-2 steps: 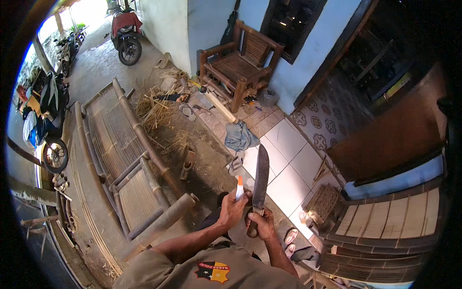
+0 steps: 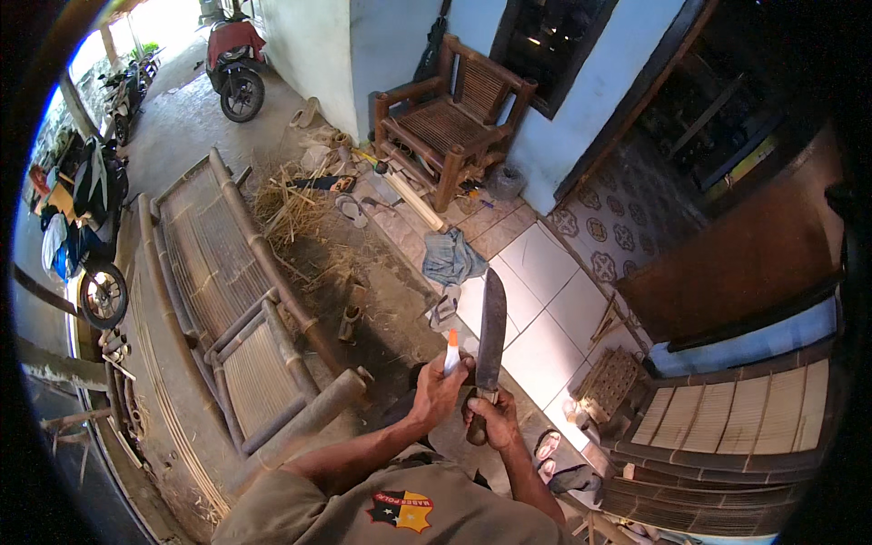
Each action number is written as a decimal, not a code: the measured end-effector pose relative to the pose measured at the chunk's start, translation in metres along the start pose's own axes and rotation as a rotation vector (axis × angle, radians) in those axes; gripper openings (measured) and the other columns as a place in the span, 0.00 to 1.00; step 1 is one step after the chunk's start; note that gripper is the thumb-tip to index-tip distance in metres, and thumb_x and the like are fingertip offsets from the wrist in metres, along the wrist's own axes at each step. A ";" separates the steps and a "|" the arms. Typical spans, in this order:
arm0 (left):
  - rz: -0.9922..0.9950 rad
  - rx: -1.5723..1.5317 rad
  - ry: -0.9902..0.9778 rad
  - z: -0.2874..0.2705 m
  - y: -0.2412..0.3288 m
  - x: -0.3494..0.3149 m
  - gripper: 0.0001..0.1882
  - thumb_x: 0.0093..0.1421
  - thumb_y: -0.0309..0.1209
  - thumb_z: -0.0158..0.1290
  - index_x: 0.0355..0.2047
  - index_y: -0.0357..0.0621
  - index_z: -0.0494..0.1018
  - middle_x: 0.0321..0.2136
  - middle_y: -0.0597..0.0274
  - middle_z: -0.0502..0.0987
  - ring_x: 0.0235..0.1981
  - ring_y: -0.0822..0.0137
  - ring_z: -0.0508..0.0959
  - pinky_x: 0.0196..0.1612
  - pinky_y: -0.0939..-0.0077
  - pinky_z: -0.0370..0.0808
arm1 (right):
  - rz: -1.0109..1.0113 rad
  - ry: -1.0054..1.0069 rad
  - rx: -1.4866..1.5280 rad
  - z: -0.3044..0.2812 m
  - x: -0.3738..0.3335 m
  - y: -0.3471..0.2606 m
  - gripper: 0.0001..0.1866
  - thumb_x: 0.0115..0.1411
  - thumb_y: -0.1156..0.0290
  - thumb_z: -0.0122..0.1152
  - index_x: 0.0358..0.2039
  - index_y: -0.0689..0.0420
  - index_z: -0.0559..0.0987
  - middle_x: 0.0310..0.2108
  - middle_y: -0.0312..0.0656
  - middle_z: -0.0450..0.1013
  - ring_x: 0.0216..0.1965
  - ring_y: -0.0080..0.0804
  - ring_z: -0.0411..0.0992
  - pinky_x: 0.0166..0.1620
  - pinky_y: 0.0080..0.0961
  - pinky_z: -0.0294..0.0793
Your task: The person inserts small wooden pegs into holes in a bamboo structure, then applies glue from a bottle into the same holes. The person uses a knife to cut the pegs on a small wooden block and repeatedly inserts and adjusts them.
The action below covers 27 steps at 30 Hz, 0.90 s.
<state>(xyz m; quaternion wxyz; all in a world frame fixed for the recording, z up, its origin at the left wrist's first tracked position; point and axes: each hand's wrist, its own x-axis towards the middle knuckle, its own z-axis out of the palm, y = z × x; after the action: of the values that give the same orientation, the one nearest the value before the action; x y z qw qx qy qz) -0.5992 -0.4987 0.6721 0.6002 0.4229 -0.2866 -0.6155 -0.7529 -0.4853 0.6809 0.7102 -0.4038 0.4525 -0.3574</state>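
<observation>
My left hand (image 2: 441,393) is closed round a small white bottle (image 2: 451,360) with a pointed orange tip, held upright; it looks like a glue bottle. In my right hand (image 2: 494,421) is a machete (image 2: 491,331), gripped by its wooden handle (image 2: 478,430). Its broad dark blade points up and away from me, just right of the bottle and apart from it. Both hands are close together in front of my chest. The fingers of my left hand partly hide the lower part of the bottle.
A bamboo bench frame (image 2: 211,259) lies to the left. Beyond white floor tiles (image 2: 538,263) stands a bamboo chair (image 2: 451,118). A crumpled blue cloth (image 2: 451,258) and bamboo shavings (image 2: 289,213) lie on the floor. Slatted bamboo furniture (image 2: 727,409) is at right, motorbikes (image 2: 241,77) at far left.
</observation>
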 end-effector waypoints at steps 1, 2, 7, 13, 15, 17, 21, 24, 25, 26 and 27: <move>0.015 -0.020 -0.020 0.003 0.008 0.023 0.07 0.70 0.26 0.50 0.43 0.35 0.74 0.37 0.67 0.76 0.38 0.77 0.74 0.44 0.76 0.74 | -0.025 0.000 -0.060 -0.004 0.023 -0.012 0.12 0.60 0.72 0.62 0.43 0.61 0.75 0.26 0.39 0.74 0.25 0.27 0.73 0.31 0.28 0.76; 0.028 -0.035 -0.045 0.005 0.016 0.045 0.07 0.70 0.26 0.50 0.43 0.35 0.73 0.37 0.67 0.76 0.38 0.77 0.74 0.44 0.75 0.74 | -0.018 0.029 -0.130 -0.006 0.044 -0.024 0.12 0.60 0.71 0.62 0.43 0.61 0.75 0.24 0.40 0.74 0.24 0.28 0.73 0.30 0.27 0.76; -0.023 0.063 0.107 0.002 0.048 0.130 0.11 0.69 0.29 0.50 0.48 0.37 0.73 0.37 0.69 0.76 0.37 0.77 0.74 0.43 0.74 0.74 | -0.101 -0.094 -0.222 -0.009 0.133 -0.073 0.26 0.56 0.74 0.63 0.56 0.62 0.74 0.38 0.32 0.74 0.37 0.20 0.71 0.41 0.22 0.75; 0.107 0.072 0.260 -0.025 0.084 0.215 0.10 0.70 0.33 0.51 0.43 0.39 0.76 0.33 0.69 0.78 0.34 0.76 0.76 0.40 0.73 0.75 | -0.220 -0.392 -0.440 0.006 0.257 -0.117 0.42 0.54 0.70 0.62 0.71 0.54 0.62 0.54 0.45 0.76 0.46 0.29 0.74 0.53 0.29 0.74; 0.079 0.038 0.346 -0.037 0.098 0.242 0.11 0.70 0.34 0.54 0.43 0.39 0.78 0.36 0.67 0.81 0.37 0.75 0.78 0.43 0.73 0.76 | -0.223 -0.520 -0.488 0.011 0.300 -0.135 0.44 0.54 0.71 0.62 0.73 0.50 0.59 0.54 0.48 0.77 0.46 0.29 0.75 0.53 0.29 0.74; 0.110 0.025 0.419 -0.045 0.113 0.269 0.12 0.68 0.36 0.58 0.41 0.38 0.79 0.34 0.68 0.80 0.34 0.76 0.77 0.40 0.76 0.75 | -0.182 -0.593 -0.553 0.019 0.339 -0.153 0.45 0.53 0.70 0.62 0.73 0.47 0.58 0.52 0.51 0.78 0.46 0.30 0.76 0.53 0.29 0.74; 0.260 -0.065 0.570 -0.042 0.144 0.317 0.13 0.66 0.36 0.59 0.40 0.38 0.78 0.33 0.68 0.80 0.33 0.76 0.77 0.37 0.79 0.73 | -0.179 -0.830 -0.727 0.033 0.420 -0.190 0.51 0.49 0.68 0.65 0.74 0.41 0.54 0.44 0.58 0.79 0.41 0.47 0.80 0.48 0.34 0.78; 0.177 0.070 0.786 -0.044 0.170 0.351 0.13 0.65 0.36 0.59 0.41 0.37 0.77 0.32 0.67 0.79 0.33 0.76 0.77 0.38 0.79 0.73 | -0.438 -0.972 -0.713 0.056 0.479 -0.209 0.54 0.47 0.68 0.67 0.75 0.39 0.51 0.41 0.55 0.81 0.36 0.56 0.80 0.43 0.39 0.79; 0.182 0.032 0.857 -0.043 0.176 0.360 0.14 0.65 0.36 0.59 0.41 0.36 0.76 0.32 0.66 0.78 0.33 0.74 0.77 0.38 0.78 0.73 | -0.443 -1.020 -0.671 0.062 0.494 -0.214 0.54 0.47 0.68 0.67 0.75 0.39 0.51 0.40 0.54 0.81 0.36 0.56 0.80 0.42 0.40 0.80; 0.179 0.009 0.910 -0.043 0.181 0.367 0.14 0.65 0.36 0.59 0.41 0.36 0.76 0.32 0.65 0.78 0.33 0.74 0.77 0.38 0.78 0.74 | -0.446 -1.070 -0.631 0.068 0.510 -0.219 0.54 0.47 0.68 0.67 0.74 0.39 0.52 0.40 0.54 0.81 0.36 0.56 0.80 0.41 0.40 0.80; 0.196 -0.008 0.955 -0.046 0.186 0.373 0.14 0.65 0.36 0.59 0.41 0.36 0.76 0.32 0.65 0.78 0.33 0.73 0.78 0.39 0.77 0.74 | -0.379 -1.134 -0.700 0.072 0.522 -0.226 0.54 0.47 0.68 0.66 0.74 0.39 0.53 0.39 0.53 0.80 0.34 0.55 0.80 0.39 0.42 0.80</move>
<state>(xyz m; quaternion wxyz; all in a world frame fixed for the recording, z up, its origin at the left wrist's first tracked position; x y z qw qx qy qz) -0.4381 -0.8791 0.7449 0.7212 0.6268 -0.0152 -0.2944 -0.5428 -1.0175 0.7178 0.5904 -0.8057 0.0218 -0.0419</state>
